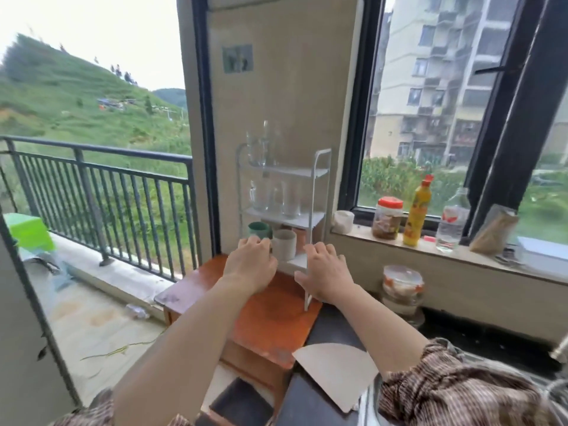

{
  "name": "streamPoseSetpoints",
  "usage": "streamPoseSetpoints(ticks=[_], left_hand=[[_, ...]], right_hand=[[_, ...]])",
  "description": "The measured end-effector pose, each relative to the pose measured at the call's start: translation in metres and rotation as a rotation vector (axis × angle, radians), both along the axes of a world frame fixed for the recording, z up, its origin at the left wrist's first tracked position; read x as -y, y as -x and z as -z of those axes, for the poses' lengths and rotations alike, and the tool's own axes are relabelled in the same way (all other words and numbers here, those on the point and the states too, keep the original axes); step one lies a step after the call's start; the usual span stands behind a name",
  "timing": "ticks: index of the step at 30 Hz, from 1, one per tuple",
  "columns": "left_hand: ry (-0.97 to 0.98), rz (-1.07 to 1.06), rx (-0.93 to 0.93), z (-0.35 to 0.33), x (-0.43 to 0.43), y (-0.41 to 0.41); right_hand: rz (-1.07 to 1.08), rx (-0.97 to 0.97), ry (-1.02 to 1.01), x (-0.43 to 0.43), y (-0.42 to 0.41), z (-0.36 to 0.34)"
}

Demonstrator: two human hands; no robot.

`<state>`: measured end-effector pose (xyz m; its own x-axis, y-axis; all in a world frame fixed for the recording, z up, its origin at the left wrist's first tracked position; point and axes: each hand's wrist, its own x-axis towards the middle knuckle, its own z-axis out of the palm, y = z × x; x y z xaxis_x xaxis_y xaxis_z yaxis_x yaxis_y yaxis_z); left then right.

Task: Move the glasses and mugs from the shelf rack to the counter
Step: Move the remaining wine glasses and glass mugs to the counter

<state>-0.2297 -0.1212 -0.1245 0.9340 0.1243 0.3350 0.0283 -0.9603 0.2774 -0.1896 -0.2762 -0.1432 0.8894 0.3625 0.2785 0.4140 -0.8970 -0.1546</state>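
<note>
Both arms are reaching out over the orange table (270, 321). The right hand (325, 272) is hovering loose and spread, holding nothing, at the front edge of the white rack (295, 172). The left hand (250, 265) is reaching to the green mug (257, 230) on the bottom tier; whether it is gripping is unclear. A white mug (284, 245) is standing beside it. Glasses (276, 196) are standing on the middle tier, and more glasses (259, 146) are sitting on top.

Left hand (250, 262), right hand (325, 275) near shelf rack (314, 207)
</note>
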Motion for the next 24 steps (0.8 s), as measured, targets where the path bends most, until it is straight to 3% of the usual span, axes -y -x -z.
streamPoseSetpoints(ticks=[7,11,17,24], left_hand=[[0.01,0.057,0.155,-0.03,-0.081,-0.129],[0.048,0.154,0.267,-0.057,-0.126,-0.204],[0.246,0.213,0.41,-0.107,-0.176,-0.296],[0.37,0.287,0.359,-0.138,-0.21,-0.38]], right_hand=[[0.021,0.128,-0.063,-0.08,-0.122,-0.043],[0.073,0.22,-0.209,-0.117,-0.184,-0.081],[0.129,0.261,-0.38,-0.151,-0.268,-0.143],[0.201,0.192,-0.561,-0.186,-0.355,-0.192]])
